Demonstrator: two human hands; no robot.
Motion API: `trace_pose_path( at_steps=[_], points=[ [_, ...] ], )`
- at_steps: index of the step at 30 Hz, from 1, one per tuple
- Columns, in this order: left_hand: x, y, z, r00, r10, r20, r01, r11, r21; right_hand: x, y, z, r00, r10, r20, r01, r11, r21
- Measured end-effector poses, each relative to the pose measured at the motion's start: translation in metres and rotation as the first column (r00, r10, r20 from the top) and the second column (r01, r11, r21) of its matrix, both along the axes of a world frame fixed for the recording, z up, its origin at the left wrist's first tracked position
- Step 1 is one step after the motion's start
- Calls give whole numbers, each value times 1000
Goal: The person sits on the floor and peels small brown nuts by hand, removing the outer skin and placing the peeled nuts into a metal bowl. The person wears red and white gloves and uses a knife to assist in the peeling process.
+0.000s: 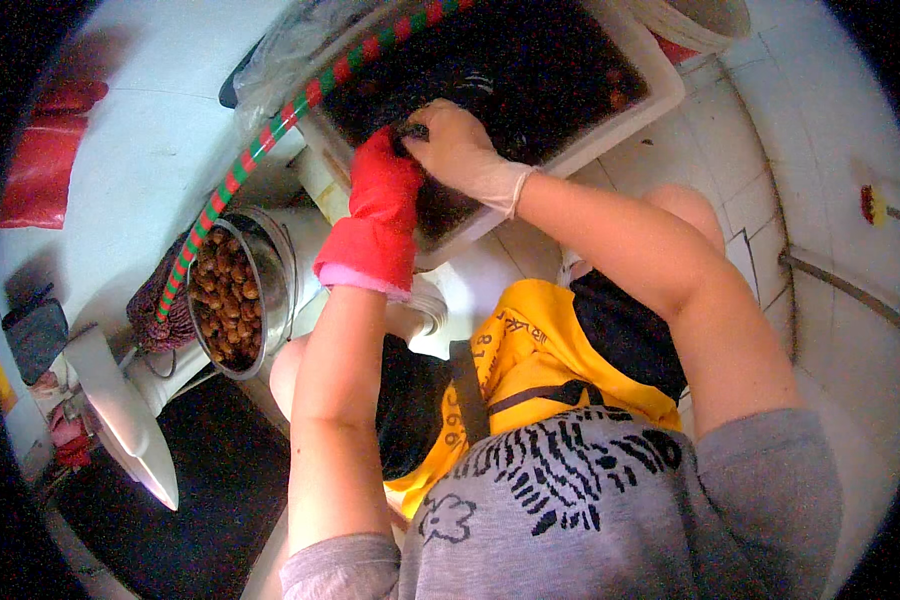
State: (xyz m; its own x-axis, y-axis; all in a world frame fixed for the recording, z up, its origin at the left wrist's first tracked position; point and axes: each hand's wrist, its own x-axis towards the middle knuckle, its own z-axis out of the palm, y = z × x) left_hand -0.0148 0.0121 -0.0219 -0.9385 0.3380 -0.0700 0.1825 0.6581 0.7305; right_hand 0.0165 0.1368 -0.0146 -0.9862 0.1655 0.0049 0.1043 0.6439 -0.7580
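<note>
My left hand (pixel 385 176) wears a thick red glove with a pink-edged cuff. A thin whitish glove covers my right hand (pixel 459 142). The two hands meet over a pale plastic tub (pixel 607 135), with a small dark object (pixel 415 132) pinched between their fingers. What exactly this object is stays too dark to tell. Below the hands the tub holds a dark mass (pixel 540 67), its details lost in shadow apart from a few pale glints and reddish spots.
A metal pot (pixel 270 300) of small round brown things (pixel 227 289) stands at left. A red-and-green striped tube (pixel 244 165) crosses from there over the tub's left side. A white spout-like piece (pixel 131 412) juts in at lower left, near a dark basin (pixel 217 465). Floor tiles (pixel 682 157) lie right.
</note>
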Motion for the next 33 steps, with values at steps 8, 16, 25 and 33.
trace_pose_path(
  at_steps=[8, 16, 25, 33],
  points=[
    [1, -6, 6, 1000, 16, -13, -15, 996, 90, 4, -7, 9, 997, -39, -67, 42, 998, 40],
    [2, -5, 1, 998, 30, 56, -38, 988, 150, 5, -3, 12, 998, -47, -45, 47, 999, -4],
    [7, 3, 22, 996, 37, 80, -48, 989, 138, 0, 9, 3, 998, -51, 36, 49, 998, 49],
    [1, 3, 7, 983, 16, 182, -94, 900, 426, -8, 49, -45, 956, -263, 130, 216, 931, 294]
  ],
)
